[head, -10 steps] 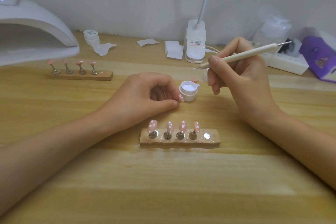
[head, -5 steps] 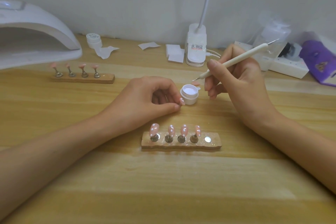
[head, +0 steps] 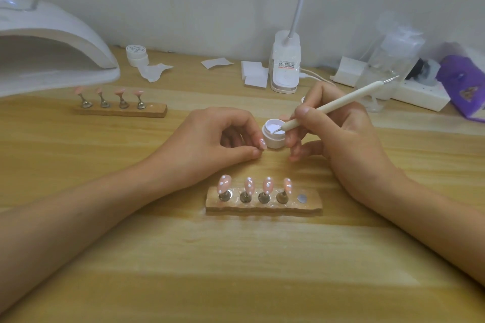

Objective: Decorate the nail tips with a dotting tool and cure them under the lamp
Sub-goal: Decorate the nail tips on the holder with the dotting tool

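Nail tips point(head: 268, 184), four pink ones dotted white, stand on metal pegs in the near wooden holder point(head: 262, 208) on the table point(head: 236, 270); its fifth, rightmost spot is bare. Just beyond the holder, the right hand point(head: 341, 139) grips a white dotting tool point(head: 338, 105) like a pen, with the metal tip in the mouth of a small open white jar point(head: 274, 139). The left hand point(head: 217, 139) rests clenched on the table, thumb and forefinger tips together beside the jar, nothing visible in them. A second holder point(head: 120, 109) with four plain pink tips sits near the white curing lamp point(head: 52, 47), far left.
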Action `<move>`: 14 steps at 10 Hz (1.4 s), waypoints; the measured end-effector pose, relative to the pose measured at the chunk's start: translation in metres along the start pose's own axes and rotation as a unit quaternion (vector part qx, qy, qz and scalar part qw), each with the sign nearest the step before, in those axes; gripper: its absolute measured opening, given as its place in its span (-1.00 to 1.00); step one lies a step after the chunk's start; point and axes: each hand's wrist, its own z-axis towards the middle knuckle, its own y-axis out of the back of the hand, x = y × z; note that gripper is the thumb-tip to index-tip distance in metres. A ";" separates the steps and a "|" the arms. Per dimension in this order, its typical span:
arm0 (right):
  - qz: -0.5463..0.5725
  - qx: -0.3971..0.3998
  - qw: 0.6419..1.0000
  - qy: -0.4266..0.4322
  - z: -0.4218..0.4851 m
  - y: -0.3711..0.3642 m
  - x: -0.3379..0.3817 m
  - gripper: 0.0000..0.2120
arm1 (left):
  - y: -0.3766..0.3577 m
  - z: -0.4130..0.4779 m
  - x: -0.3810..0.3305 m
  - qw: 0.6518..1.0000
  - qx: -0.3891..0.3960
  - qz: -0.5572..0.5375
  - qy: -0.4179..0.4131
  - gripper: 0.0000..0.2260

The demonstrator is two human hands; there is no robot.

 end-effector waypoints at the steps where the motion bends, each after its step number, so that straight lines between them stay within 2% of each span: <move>1: -0.005 0.010 1.000 -0.007 0.001 -0.001 -0.002 -0.79 | 0.000 0.000 -0.001 1.000 -0.004 0.003 -0.002 -0.85; 4: -0.003 0.023 0.999 -0.049 0.003 -0.002 -0.003 -0.75 | -0.001 -0.001 -0.001 1.000 -0.003 0.001 -0.004 -0.83; 9: -0.001 0.027 0.998 -0.052 0.004 -0.002 -0.005 -0.75 | -0.001 -0.001 0.000 1.000 -0.002 -0.002 -0.004 -0.87; 14: 0.000 0.021 0.998 -0.053 0.004 -0.002 -0.004 -0.77 | -0.001 0.000 0.000 1.000 -0.003 0.010 -0.011 -0.82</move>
